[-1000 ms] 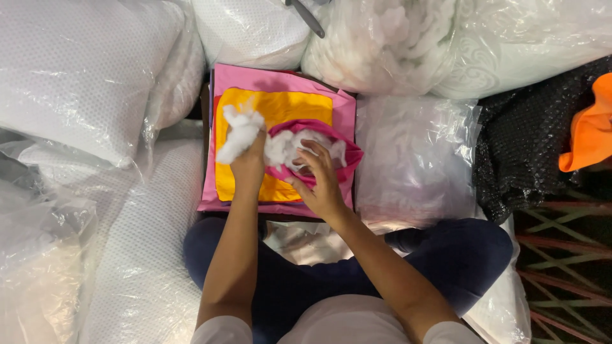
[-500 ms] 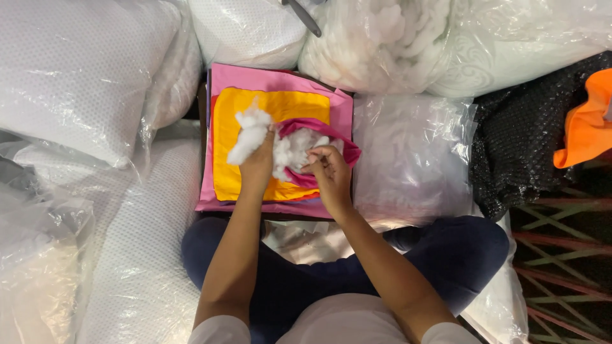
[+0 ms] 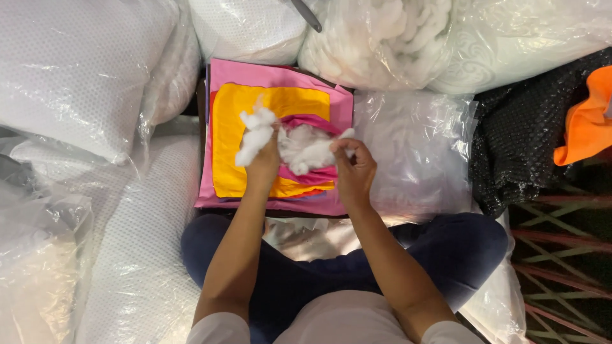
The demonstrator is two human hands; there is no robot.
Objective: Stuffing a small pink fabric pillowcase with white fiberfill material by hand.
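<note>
A stack of flat cloth pieces lies in front of me: a pink cloth (image 3: 274, 79) under a yellow cloth (image 3: 236, 146), with a small magenta fabric piece (image 3: 315, 175) on top. White fluffy stuffing (image 3: 306, 150) sits in the magenta piece. My left hand (image 3: 264, 162) grips a tuft of this stuffing at its left side. My right hand (image 3: 354, 169) pinches the stuffing at its right side, just beside the magenta fabric.
Big clear plastic bags of white filling (image 3: 376, 35) and wrapped white pillows (image 3: 70, 70) crowd the left, back and right. A black mesh bag (image 3: 529, 140) with an orange cloth (image 3: 590, 118) lies at the right. My crossed legs in dark trousers (image 3: 446, 255) are below.
My right hand has drawn back to the right edge of the stuffing. The left hand's tuft has stayed raised at the left while the stuffing spread between both hands.
</note>
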